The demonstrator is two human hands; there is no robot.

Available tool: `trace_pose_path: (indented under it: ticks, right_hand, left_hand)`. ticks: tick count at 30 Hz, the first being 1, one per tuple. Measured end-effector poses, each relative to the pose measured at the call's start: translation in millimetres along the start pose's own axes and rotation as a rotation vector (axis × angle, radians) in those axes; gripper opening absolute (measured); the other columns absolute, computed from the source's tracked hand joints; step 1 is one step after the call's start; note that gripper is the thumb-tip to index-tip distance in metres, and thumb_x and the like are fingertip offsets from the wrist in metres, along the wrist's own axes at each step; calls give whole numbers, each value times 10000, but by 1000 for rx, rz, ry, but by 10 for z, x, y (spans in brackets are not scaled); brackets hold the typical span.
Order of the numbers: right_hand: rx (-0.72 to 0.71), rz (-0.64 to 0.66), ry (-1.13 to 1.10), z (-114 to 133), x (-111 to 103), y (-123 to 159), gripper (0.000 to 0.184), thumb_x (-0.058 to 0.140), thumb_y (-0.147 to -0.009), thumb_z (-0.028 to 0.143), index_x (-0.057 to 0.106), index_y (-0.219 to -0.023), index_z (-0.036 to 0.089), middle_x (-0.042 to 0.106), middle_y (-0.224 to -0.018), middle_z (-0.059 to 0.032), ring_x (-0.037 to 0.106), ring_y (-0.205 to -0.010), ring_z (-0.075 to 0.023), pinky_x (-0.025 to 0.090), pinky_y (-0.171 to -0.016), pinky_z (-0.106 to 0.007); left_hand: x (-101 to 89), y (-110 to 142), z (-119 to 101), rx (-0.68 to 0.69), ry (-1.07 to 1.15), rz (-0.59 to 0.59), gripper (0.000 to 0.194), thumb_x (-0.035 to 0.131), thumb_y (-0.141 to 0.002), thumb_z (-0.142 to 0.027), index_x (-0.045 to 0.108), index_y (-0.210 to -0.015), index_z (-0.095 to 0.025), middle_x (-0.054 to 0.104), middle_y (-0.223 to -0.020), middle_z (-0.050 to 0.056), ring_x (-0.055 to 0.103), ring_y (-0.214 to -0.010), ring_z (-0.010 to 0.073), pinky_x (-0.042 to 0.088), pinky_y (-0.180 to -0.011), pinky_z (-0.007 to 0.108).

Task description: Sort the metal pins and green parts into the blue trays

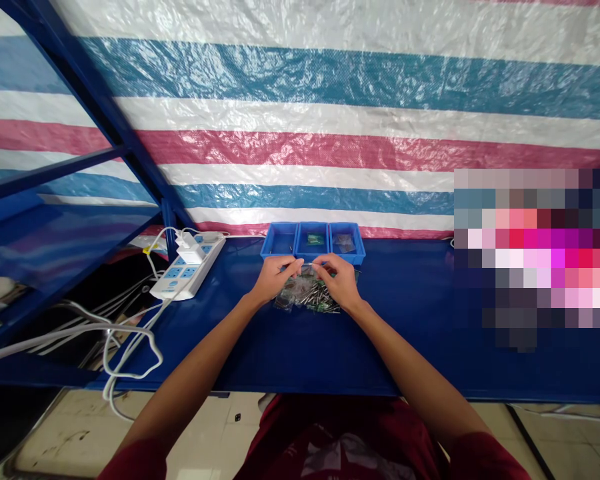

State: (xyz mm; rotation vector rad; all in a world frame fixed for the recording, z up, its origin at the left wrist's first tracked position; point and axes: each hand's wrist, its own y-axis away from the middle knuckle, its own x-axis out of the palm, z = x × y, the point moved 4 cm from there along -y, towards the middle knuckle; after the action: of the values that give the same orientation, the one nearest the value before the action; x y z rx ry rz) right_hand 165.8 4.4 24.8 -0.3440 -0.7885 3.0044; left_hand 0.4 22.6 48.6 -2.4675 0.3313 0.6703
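My left hand (275,277) and my right hand (341,280) meet above a pile on the blue table. Both are closed in a pinch, with thumbs and forefingers around a small, thin, pale piece (307,265) that spans the gap between them. Its kind is too small to make out. Below lies a pile of slim metal pieces (321,299) that look like screws, mixed with small clear plastic bags (293,293) and green bits. Just beyond my fingertips stand three joined blue bins (313,259); the middle one holds green pieces (315,239), the right one clear bags (344,243).
A white power strip (187,267) with a plugged-in adapter stands to the left, and white cables (130,333) loop over the table's left edge. Blue metal frame posts (105,120) rise there. Striped plastic sheeting (330,147) hangs behind. A blurred patch covers the right side.
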Motion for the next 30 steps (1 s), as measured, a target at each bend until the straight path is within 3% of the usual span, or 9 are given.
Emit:
trace_pose_path:
  ticks: [8, 15, 30]
  right_hand:
    - [-34, 15, 7, 19, 14, 4, 248, 555, -874, 432, 636, -836, 201, 651, -807, -36, 600, -611, -144, 500, -600, -276]
    - [-37, 10, 69, 9, -1, 5, 301, 454, -932, 415, 587, -773, 196, 583, -621, 2, 559, -550, -138, 443, -593, -263]
    - [12, 127, 122, -28, 55, 26, 434, 296, -981, 491, 453, -679, 222, 484, -519, 39, 496, -504, -120, 391, -592, -247]
  left_hand:
    - [10, -3, 41, -71, 105, 7, 439, 516, -897, -442, 598, -585, -144, 558, -518, -7, 537, -528, 111, 432, -584, 219]
    - [8, 4, 80, -88, 175, -96, 269, 706, -761, -381, 738, -884, -144, 737, -792, 60, 653, -696, 172, 521, -674, 258]
    - [49, 5, 106, -8, 206, -92, 236, 706, -790, -370, 776, -880, -163, 723, -772, 67, 611, -643, 147, 463, -566, 236]
